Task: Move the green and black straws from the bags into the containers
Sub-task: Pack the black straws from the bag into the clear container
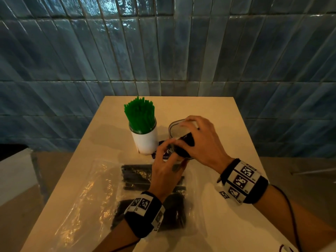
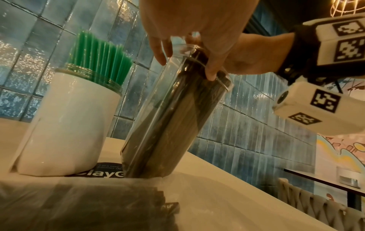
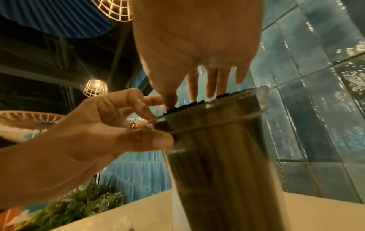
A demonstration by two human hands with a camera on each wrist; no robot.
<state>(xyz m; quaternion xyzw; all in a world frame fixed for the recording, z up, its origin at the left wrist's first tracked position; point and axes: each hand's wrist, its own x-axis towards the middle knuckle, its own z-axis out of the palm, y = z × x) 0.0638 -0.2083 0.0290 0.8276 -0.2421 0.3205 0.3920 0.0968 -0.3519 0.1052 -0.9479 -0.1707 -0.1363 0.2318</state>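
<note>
- Blue tile wall (image 1: 72,51) behind, cream table (image 1: 218,115).
- Green straws (image 1: 140,115) stood in white jar (image 1: 145,142).
- Clear jar (image 2: 173,109) tilted, packed w/ black straws (image 3: 217,164); more in bag (image 1: 138,176).
- Risk: tilted jar could slip, spilling straws.
- Right hand (image 1: 201,140) arched over rim, fingers (image 3: 211,84) spread, pressing straw tops.
- Left hand (image 1: 166,170) pinched the rim, thumb + fingers.

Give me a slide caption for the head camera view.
Both hands load black straws into a clear container beside a jar of green straws.
</note>
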